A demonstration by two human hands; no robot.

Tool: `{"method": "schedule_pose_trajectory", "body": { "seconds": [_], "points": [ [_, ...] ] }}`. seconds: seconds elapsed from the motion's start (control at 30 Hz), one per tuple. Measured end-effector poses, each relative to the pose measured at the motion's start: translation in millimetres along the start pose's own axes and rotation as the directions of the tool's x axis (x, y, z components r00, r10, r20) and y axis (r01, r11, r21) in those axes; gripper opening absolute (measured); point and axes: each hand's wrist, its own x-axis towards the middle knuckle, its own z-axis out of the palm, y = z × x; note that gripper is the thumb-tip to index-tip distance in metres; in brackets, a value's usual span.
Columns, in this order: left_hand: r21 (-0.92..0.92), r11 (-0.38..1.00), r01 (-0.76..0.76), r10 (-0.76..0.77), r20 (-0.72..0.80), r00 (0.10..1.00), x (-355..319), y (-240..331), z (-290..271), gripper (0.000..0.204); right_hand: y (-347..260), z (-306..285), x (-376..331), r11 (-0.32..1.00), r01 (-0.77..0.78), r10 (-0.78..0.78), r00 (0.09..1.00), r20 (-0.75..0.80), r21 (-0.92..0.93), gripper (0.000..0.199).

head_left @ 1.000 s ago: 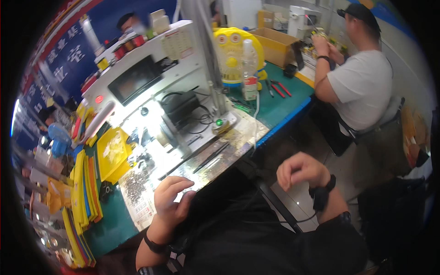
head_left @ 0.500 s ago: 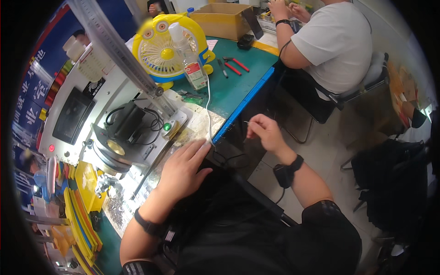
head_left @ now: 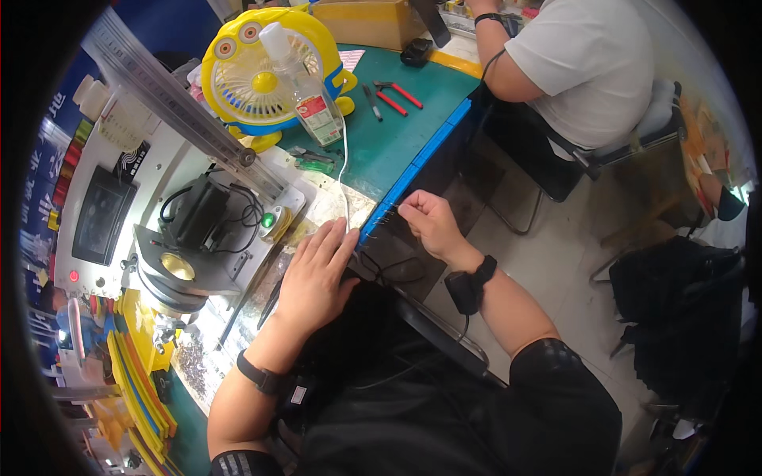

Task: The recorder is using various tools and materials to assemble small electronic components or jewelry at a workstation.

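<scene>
My left hand (head_left: 312, 279) lies palm down with its fingers stretched out at the worktop's edge, fingertips beside a white cable (head_left: 344, 170). It holds nothing that I can see. My right hand (head_left: 434, 228) is closed in a pinch just off the blue edge strip (head_left: 421, 164) of the table. Whatever sits between its fingertips is too small to make out. Several thin, dark, wire-like bits (head_left: 386, 216) stick out from the strip close to those fingertips.
A bench machine (head_left: 198, 230) with a metal column stands at left. Behind are a yellow fan (head_left: 264, 82), a clear bottle (head_left: 319, 117), red-handled pliers (head_left: 393, 99) and a pen (head_left: 372, 103). A person in a white shirt (head_left: 579, 71) sits at far right.
My right hand has moved left and slightly up, nearer the blue strip, with its pinch kept. The left hand stays flat by the cable. The whole view has shifted a little.
</scene>
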Motion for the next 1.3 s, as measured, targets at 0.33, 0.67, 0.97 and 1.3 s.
{"method": "schedule_pose_trajectory", "body": {
  "seconds": [0.33,0.67,0.97,1.3],
  "points": [
    [-0.005,1.0,-0.007,0.006,-0.035,0.999,28,12,-7,0.086,-17,-13,-18,0.664,0.334,-0.425,0.905,0.03,-0.669,0.024],
    [0.0,0.999,-0.054,0.054,0.045,0.998,25,3,0,0.089,-37,4,-37,0.657,0.371,-0.563,0.82,-0.101,-0.656,0.006],
    [-0.027,0.998,-0.06,0.061,0.027,0.998,24,0,2,0.088,-23,28,-18,0.427,0.551,-0.692,0.71,0.133,-0.717,0.014],
    [-0.046,0.998,-0.041,0.043,0.03,0.999,26,1,1,0.087,-25,14,-25,0.572,0.416,-0.587,0.81,0.002,-0.707,0.01]
  ]
}}
